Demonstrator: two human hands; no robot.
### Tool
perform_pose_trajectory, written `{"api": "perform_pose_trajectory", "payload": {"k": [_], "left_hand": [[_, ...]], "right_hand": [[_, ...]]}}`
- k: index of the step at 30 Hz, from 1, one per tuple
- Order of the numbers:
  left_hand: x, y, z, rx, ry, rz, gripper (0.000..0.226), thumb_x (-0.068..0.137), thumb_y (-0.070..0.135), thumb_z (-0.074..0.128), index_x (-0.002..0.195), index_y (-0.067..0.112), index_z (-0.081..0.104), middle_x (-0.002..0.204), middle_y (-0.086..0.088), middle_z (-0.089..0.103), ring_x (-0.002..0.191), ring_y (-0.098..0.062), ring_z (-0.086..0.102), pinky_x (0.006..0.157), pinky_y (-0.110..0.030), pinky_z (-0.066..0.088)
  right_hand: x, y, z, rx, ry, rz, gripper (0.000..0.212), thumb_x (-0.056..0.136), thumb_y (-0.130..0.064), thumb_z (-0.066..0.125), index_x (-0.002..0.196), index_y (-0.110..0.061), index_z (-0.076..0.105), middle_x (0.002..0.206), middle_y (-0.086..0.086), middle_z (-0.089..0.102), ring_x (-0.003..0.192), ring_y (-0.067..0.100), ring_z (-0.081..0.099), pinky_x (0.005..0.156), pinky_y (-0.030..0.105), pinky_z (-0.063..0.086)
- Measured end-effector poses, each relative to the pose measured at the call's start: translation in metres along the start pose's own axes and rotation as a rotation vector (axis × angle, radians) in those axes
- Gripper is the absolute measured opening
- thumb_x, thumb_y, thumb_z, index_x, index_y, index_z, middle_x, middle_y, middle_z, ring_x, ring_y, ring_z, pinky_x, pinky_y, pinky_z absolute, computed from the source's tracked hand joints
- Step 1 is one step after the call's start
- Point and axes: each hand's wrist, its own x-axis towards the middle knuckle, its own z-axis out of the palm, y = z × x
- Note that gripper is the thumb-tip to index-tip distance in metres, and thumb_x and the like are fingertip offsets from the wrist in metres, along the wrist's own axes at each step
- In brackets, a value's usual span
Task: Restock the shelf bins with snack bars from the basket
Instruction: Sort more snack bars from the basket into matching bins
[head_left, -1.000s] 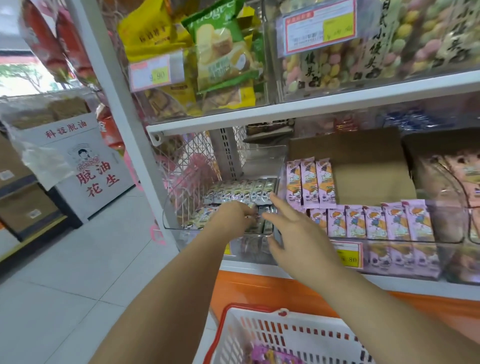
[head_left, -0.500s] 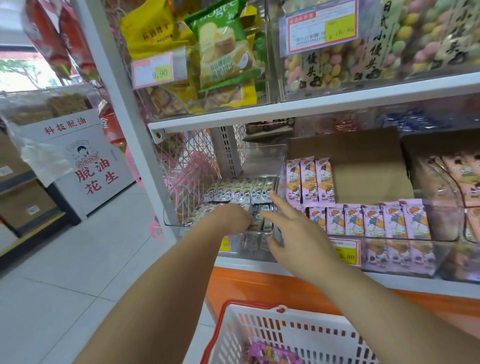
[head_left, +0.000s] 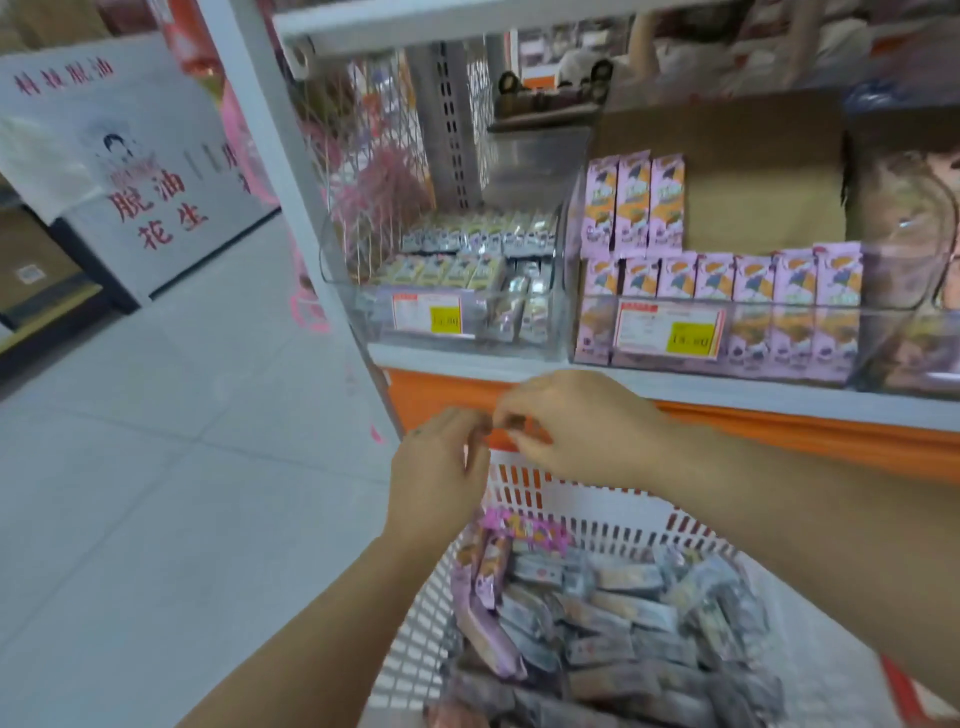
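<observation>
Cardboard (head_left: 753, 171) behind purple bars (head_left: 634, 202)

We see a white sign (head_left: 156, 171) with red characters at ten o'clock, on the pale tiled floor (head_left: 156, 467). Brown cardboard (head_left: 753, 171) stands at two o'clock.

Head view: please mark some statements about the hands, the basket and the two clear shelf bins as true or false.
1. Both hands are inside a shelf bin. False: the left hand and the right hand are below the shelf, over the far rim of the basket.
2. The basket holds many wrapped snack bars. True.
3. The left bin is empty. False: pale wrapped bars lie in it.
4. The right bin holds purple packs. True.
</observation>
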Motion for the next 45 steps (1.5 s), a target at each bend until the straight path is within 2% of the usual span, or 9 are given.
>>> {"api": "perform_pose_trajectory", "payload": {"k": [5,8,12,16,20,29,33,42,45], "left_hand": [[-0.046,-0.034,0.032,0.093,-0.297,-0.097,0.026,0.085,0.015,0.05,0.101,0.019,0.07,0.1,0.002,0.069,0.089,-0.022,0.064,0.071,-0.03,0.05],[-0.066,-0.046,0.052,0.12,-0.507,-0.097,0.027,0.093,0.02,0.044,0.112,0.021,0.064,0.112,0.001,0.064,0.102,-0.022,0.059,0.081,-0.032,0.047],[-0.094,-0.053,0.087,0.194,-0.854,-0.083,0.039,0.094,0.02,0.045,0.133,0.025,0.05,0.137,0.0,0.048,0.126,-0.025,0.044,0.102,-0.034,0.037],[-0.126,-0.053,0.109,0.359,-1.218,-0.077,0.057,0.097,0.031,0.044,0.149,0.031,0.021,0.16,0.0,0.009,0.146,-0.022,0.007,0.117,-0.048,0.012],[-0.147,-0.06,0.114,0.408,-1.342,-0.095,0.058,0.097,0.042,0.043,0.15,0.032,0.02,0.161,-0.003,-0.001,0.147,-0.027,-0.007,0.117,-0.054,0.004],[-0.143,-0.063,0.114,0.329,-1.303,-0.16,0.048,0.098,0.034,0.043,0.145,0.029,0.033,0.159,-0.004,0.012,0.147,-0.024,0.004,0.117,-0.053,0.009],[-0.117,-0.056,0.093,-0.075,-1.123,-0.373,0.051,0.096,0.028,0.051,0.145,0.023,0.036,0.148,-0.001,0.039,0.13,-0.017,0.043,0.109,-0.036,0.034],[-0.03,0.02,-0.019,-0.606,-0.668,-0.432,0.035,0.094,0.035,0.056,0.128,0.028,0.056,0.121,0.01,0.06,0.109,-0.006,0.059,0.096,-0.031,0.046],[-0.019,0.043,-0.057,-0.718,-0.539,-0.406,0.028,0.09,0.032,0.061,0.117,0.027,0.062,0.115,0.007,0.067,0.104,-0.009,0.064,0.09,-0.027,0.049]], "right_hand": [[-0.033,0.02,0.051,0.029,-0.497,0.159,0.02,0.094,-0.023,0.05,0.108,-0.021,0.064,0.108,-0.002,0.067,0.09,0.014,0.059,0.082,0.028,0.045],[-0.052,0.045,0.08,0.179,-0.506,0.37,0.024,0.097,-0.022,0.05,0.117,-0.021,0.061,0.118,-0.008,0.061,0.079,-0.005,0.049,0.081,0.015,0.039],[-0.082,0.062,0.133,0.318,-0.575,0.53,0.025,0.098,-0.019,0.051,0.123,-0.02,0.056,0.118,-0.004,0.053,0.092,0.006,0.051,0.087,0.018,0.04],[-0.121,0.061,0.186,0.216,-0.886,0.413,0.048,0.092,-0.027,0.06,0.138,-0.025,0.044,0.148,0.002,0.034,0.128,0.019,0.043,0.102,0.033,0.04],[-0.141,0.053,0.196,0.012,-0.907,0.242,0.053,0.09,-0.01,0.055,0.14,-0.022,0.04,0.15,0.006,0.027,0.138,0.025,0.026,0.106,0.04,0.036],[-0.132,0.055,0.189,0.075,-0.761,0.314,0.027,0.082,-0.034,0.059,0.106,-0.023,0.06,0.109,-0.005,0.053,0.098,0.014,0.051,0.083,0.032,0.047],[-0.106,0.055,0.148,0.339,-0.716,0.541,0.023,0.09,-0.033,0.056,0.108,-0.022,0.064,0.104,-0.005,0.062,0.088,0.01,0.056,0.075,0.023,0.045],[-0.035,0.01,-0.006,0.52,-0.411,0.544,0.039,0.098,-0.034,0.048,0.069,-0.009,0.045,0.064,0.003,0.051,0.052,0.008,0.05,0.055,0.014,0.042],[-0.019,-0.007,-0.044,0.57,-0.269,0.55,0.044,0.093,-0.045,0.052,0.068,-0.008,0.054,0.062,0.007,0.057,0.052,0.013,0.053,0.062,0.024,0.049]]}}
